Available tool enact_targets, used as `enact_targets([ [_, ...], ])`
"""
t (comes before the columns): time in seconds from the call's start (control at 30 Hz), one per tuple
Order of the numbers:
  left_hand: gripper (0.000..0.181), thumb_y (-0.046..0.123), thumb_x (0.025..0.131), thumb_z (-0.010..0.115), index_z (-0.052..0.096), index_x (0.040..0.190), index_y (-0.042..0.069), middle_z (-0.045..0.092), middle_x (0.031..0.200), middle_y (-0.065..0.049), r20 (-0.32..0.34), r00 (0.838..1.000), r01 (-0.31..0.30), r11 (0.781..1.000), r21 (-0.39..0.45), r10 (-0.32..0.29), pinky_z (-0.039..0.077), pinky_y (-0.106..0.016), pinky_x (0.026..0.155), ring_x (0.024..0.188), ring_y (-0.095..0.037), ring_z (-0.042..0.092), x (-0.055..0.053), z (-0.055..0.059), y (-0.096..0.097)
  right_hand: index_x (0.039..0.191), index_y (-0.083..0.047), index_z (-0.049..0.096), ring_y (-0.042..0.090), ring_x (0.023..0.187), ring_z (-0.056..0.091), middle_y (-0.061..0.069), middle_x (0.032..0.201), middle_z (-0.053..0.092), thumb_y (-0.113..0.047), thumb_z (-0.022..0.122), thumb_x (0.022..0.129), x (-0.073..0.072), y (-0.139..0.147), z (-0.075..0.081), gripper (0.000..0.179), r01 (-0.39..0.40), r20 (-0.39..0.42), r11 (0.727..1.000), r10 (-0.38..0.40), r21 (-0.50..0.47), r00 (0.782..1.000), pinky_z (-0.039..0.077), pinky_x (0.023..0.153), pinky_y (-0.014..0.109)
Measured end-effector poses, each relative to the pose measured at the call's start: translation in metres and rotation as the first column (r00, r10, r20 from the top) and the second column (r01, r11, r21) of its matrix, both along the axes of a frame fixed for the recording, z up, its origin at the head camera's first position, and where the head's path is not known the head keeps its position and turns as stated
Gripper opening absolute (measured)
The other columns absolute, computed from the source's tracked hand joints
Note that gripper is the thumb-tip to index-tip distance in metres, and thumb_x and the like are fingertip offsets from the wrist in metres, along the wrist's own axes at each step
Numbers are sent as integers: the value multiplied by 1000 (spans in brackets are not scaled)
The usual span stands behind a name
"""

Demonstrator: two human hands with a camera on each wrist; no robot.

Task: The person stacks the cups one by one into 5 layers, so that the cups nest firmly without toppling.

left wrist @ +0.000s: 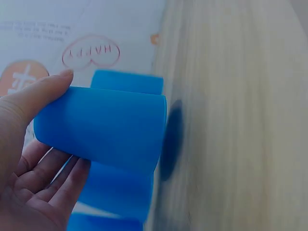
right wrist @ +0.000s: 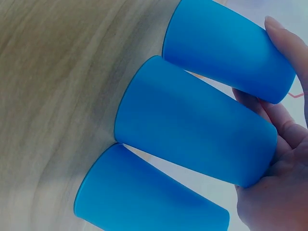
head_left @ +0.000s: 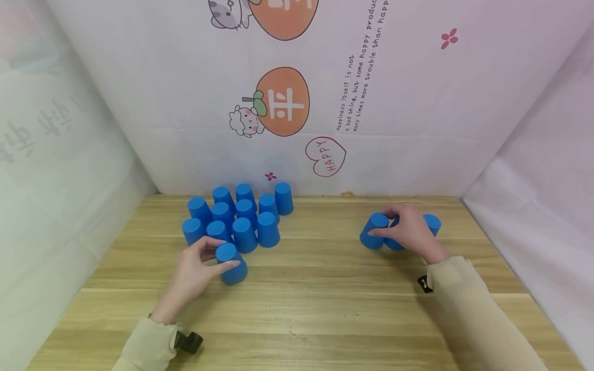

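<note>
My left hand grips an upside-down blue cup between thumb and fingers, in front of a cluster of similar cups. In the left wrist view the held cup has a gap between its rim and its shadow on the table. On the right, my right hand pinches the leftmost blue cup of a row of three upside-down cups. The right wrist view shows that cup close beside the middle cup, with the third cup beyond. My hand partly hides the row in the head view.
Several upside-down blue cups stand close together at the back left of the wooden table. One cup is at their back right end. A printed white cloth hangs behind the table, with white cloth along both sides.
</note>
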State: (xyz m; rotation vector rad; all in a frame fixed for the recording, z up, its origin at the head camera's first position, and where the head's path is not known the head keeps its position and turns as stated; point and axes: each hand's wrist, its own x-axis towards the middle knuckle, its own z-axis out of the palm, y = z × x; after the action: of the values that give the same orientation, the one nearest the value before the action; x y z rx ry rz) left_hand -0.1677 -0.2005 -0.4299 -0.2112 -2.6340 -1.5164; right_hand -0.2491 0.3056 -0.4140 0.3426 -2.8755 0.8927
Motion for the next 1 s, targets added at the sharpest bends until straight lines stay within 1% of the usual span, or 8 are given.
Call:
enact_targets([
  [0.1,57,44,79,88,64,118,10,66,119,-6,-19,999,36,999,15,-36,53,-50,97,110,-26,65,-2,3,11,114,-10,71,27,92,63,5,103,69,-49,88,77,0,1,0,57,7,3,1000,-7,5,1000,55,76,45],
  [0.2,55,46,77,89,67,117,15,67,117,0,-35,997,73,997,24,-72,53,-52,97,109,-22,65,-5,5,25,113,-10,71,25,91,63,5,102,69,-50,88,77,1,1,1,56,7,0,1000,-7,7,1000,55,76,45],
  [0.33,51,49,76,89,69,116,23,68,116,8,-27,991,130,991,24,-129,53,-52,96,108,-18,64,-10,5,46,114,-8,71,26,92,64,7,103,70,-50,87,78,2,0,2,57,4,0,1000,-4,6,1000,55,77,46],
  [0.4,50,48,76,89,70,116,25,68,116,10,-26,986,163,986,26,-162,54,-52,95,108,-16,65,-13,6,58,114,-6,70,28,93,64,9,104,70,-49,87,78,3,1,2,58,7,1,1000,-7,10,1000,55,77,47],
  [0.57,49,43,77,90,71,118,25,69,117,10,-55,973,226,973,50,-223,55,-52,93,105,-15,67,-22,6,85,114,-5,70,29,94,63,11,105,69,-49,87,79,4,1,2,59,14,2,1000,-14,11,1000,55,77,48],
  [0.73,50,45,78,89,70,120,26,69,117,12,-82,960,274,960,62,-268,55,-50,93,104,-13,67,-33,3,108,115,-5,70,28,93,63,10,105,69,-49,87,79,4,0,1,59,10,6,1000,-10,11,1000,55,76,47],
  [0.9,58,45,80,87,69,127,17,69,118,9,-93,955,290,953,83,-282,55,-50,93,104,-14,66,-45,2,128,118,-3,69,29,94,63,13,109,69,-53,85,79,4,-1,3,65,5,24,1000,-5,10,1000,56,75,47],
  [1.0,57,42,82,87,68,129,15,69,118,7,-96,955,291,952,99,-281,55,-49,94,105,-14,67,-52,2,140,118,-3,69,29,94,63,13,109,69,-52,86,79,4,-2,4,65,2,24,1000,-2,11,1000,56,75,47],
])
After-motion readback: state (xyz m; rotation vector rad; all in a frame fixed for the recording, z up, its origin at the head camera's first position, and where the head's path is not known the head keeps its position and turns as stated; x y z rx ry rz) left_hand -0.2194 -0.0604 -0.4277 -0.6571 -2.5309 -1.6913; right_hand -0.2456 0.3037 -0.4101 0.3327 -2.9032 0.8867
